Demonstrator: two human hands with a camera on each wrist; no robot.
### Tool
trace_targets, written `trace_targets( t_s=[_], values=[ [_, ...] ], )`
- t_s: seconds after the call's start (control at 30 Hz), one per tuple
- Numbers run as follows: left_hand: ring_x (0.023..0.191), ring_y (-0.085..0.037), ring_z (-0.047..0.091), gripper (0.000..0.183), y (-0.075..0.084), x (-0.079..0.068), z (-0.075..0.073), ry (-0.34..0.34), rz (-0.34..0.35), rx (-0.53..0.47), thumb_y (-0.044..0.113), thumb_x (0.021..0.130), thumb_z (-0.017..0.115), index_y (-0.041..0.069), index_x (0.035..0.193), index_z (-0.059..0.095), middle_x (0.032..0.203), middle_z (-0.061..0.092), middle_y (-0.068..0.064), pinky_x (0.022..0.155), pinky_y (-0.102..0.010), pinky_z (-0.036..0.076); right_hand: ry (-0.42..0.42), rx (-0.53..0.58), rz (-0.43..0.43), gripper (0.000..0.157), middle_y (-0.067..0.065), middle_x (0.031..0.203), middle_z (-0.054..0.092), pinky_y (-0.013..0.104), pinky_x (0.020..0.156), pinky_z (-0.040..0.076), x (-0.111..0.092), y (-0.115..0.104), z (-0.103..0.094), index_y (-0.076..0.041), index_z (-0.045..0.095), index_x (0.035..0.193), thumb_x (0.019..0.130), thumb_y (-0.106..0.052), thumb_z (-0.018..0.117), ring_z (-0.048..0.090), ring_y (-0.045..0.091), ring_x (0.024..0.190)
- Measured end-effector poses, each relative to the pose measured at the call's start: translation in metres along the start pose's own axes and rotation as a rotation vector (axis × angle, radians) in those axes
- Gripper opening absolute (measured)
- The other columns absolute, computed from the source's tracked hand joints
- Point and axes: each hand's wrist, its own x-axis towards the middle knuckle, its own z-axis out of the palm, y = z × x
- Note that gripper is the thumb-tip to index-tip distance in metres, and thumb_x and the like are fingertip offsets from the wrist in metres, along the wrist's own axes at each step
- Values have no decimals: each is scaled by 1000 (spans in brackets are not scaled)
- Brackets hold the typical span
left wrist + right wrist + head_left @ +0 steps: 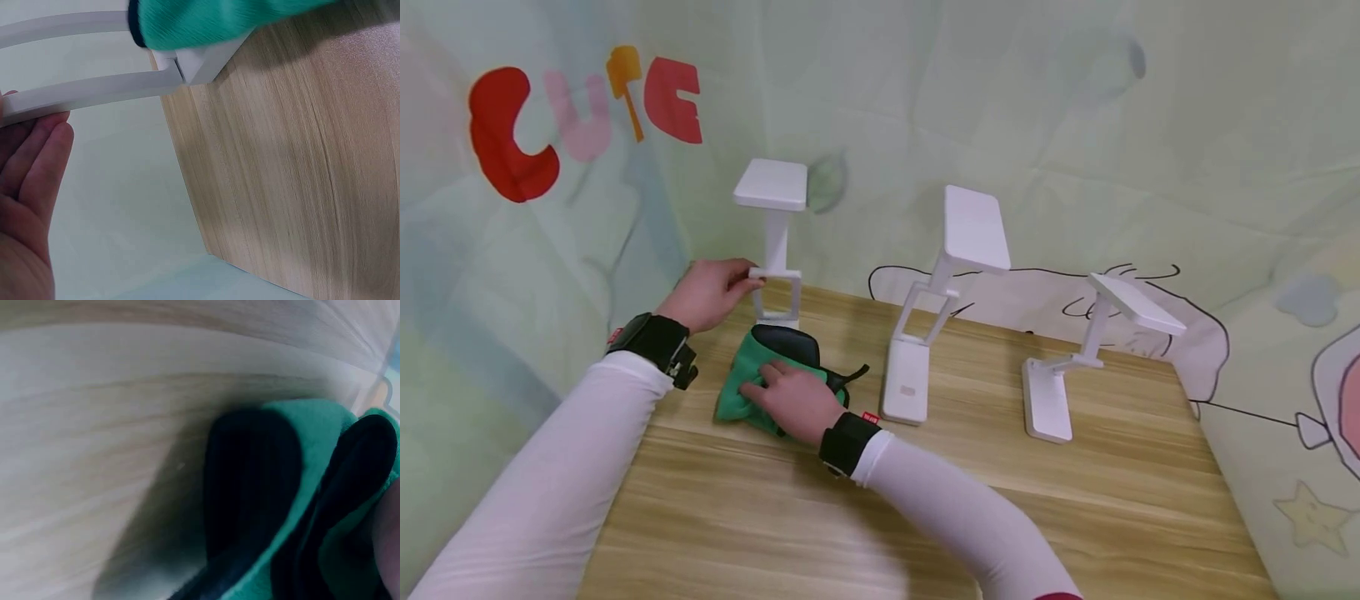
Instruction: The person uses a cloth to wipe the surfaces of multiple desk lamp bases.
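At the left stands a white folding desk lamp [772,185]. My left hand [706,293] pinches the side of its open frame between thumb and fingers; the left wrist view shows fingers behind the frame bar [94,91]. In front of this lamp, my right hand [797,404] grips a bunched green fuzzy cloth piece [736,390] with black panels and a black strap. That piece covers much of the lamp's base. From the right wrist, its black-edged folds [253,481] show close up, with only a little of the hand at the edge.
Two more white desk lamps stand on the wooden table [760,517]: a middle lamp [976,229] with its head raised, and a right lamp [1047,400] folded lower. A printed fabric wall [880,108] closes off the back and sides.
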Motion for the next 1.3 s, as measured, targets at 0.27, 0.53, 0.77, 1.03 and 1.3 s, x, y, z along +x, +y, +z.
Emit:
trace_targets(
  t_s=[0.27,0.53,0.77,1.03,1.3],
  values=[
    [51,-19,37,17,0,0,1,-15,-13,3,24,102,57,9,97,64,59,41,-3,51,-34,31,-39,68,-86,34,-2,107,62,25,87,50,19,5,0,-27,63,128,99,-9,60,56,15,106],
    [52,-19,38,19,2,-1,-1,-31,-22,-3,24,103,56,8,99,65,61,45,-3,53,-35,33,-49,142,23,38,-4,124,63,24,97,46,37,17,12,-32,62,133,102,-11,56,52,11,119],
    [53,-19,41,18,6,-1,-3,-32,-19,-9,22,103,56,7,97,64,65,51,-4,53,-35,34,-87,230,167,39,0,135,59,28,92,51,41,30,13,-34,60,135,104,-13,54,51,13,124],
    [54,-19,42,15,6,0,-3,-15,-4,3,21,101,59,7,98,65,64,50,-3,53,-35,34,-124,255,259,39,-2,139,56,32,88,54,36,41,15,-37,56,139,107,-17,48,51,13,123],
    [54,-19,40,16,4,0,-1,-15,-18,4,22,101,59,8,98,66,61,44,-3,52,-35,33,-142,267,293,40,-2,139,56,32,89,53,25,46,17,-37,54,141,107,-17,46,50,13,124]
  ],
)
